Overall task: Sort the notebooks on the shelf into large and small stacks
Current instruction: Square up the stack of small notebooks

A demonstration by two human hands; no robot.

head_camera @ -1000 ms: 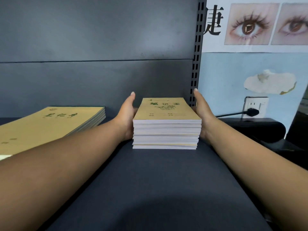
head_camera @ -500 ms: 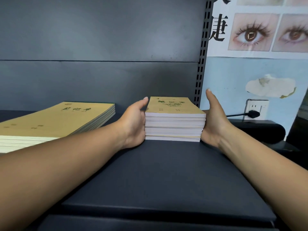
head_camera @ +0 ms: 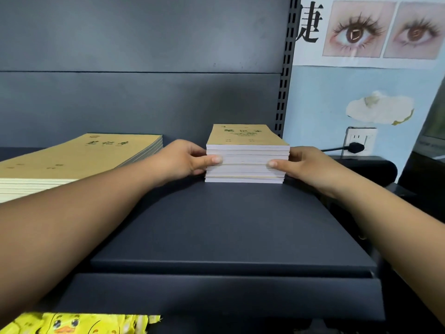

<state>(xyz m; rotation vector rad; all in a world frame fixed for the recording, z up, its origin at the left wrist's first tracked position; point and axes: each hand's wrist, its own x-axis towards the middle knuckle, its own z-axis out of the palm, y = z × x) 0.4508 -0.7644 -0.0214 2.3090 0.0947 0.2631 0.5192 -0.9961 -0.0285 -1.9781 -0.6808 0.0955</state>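
Observation:
A stack of several small tan-covered notebooks [head_camera: 245, 138] stands on the dark shelf [head_camera: 228, 225] near its back right corner. My left hand [head_camera: 183, 160] grips the stack's left side, thumb across the front page edges. My right hand [head_camera: 305, 165] grips its right side the same way, thumb on the front. A stack of large tan notebooks [head_camera: 79, 157] lies flat on the shelf at the left, apart from both hands.
The grey back panel [head_camera: 144, 97] rises behind the stacks, with a slotted upright [head_camera: 285, 68] at the right. Beyond it a wall socket with a black plug [head_camera: 356, 145] and a dark object [head_camera: 366, 169]. Yellow duck-print packaging [head_camera: 72, 324] sits below the shelf's front edge.
Both hands went from flat palms against the small stack's sides to curled grips with thumbs on its front. The view pulled back and shows the shelf's front edge.

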